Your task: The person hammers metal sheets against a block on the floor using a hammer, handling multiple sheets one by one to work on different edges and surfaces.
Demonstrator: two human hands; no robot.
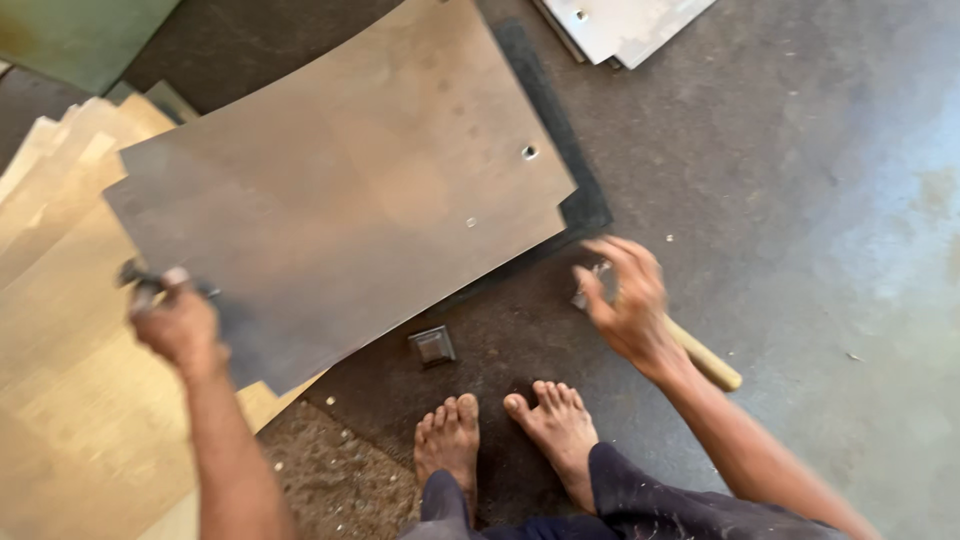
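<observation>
The right hand is motion-blurred, hiding the head of the wooden-handled tool it grips. The left hand covers the metal sheet's lower corner — the sheet's top runs off-frame, as do both legs.

You are looking down at a workshop floor, and nothing in view is serving as a package, a label, a sign or a screen. No box, bag, wrapper or carton is showing anywhere in the picture, no sticker or tag is showing on any surface you are facing, no board or notice is standing or hanging in view, and no display of any kind is showing.
</observation>
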